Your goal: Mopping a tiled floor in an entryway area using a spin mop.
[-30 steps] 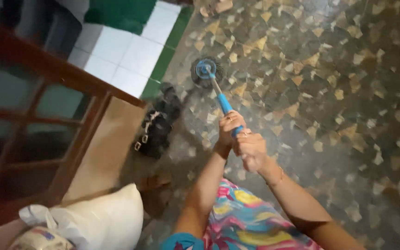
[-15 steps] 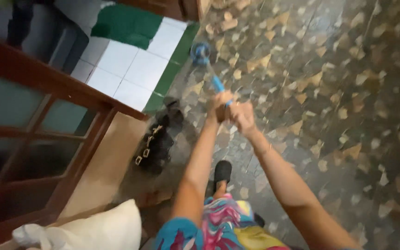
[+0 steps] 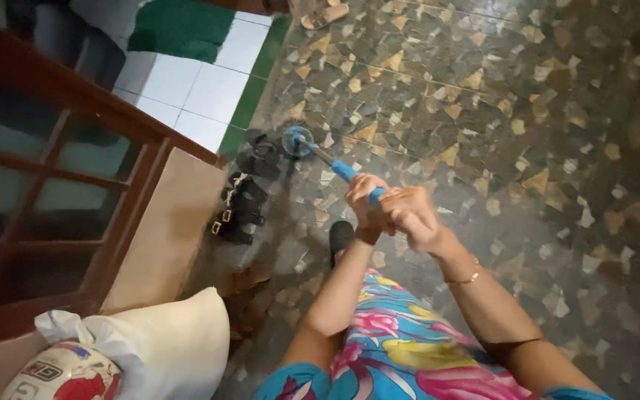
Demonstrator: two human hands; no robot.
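Head view — mop, blue handle, round head on floor; left hand & right hand both gripping handle.

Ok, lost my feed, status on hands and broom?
Left hand and right hand both grip blue broom handle. Broom head on floor. Black sandals right beside it.

Dark stone-chip floor here, with black sandals lying by the wall, the mop head down beside them, and a tan sandal far off.
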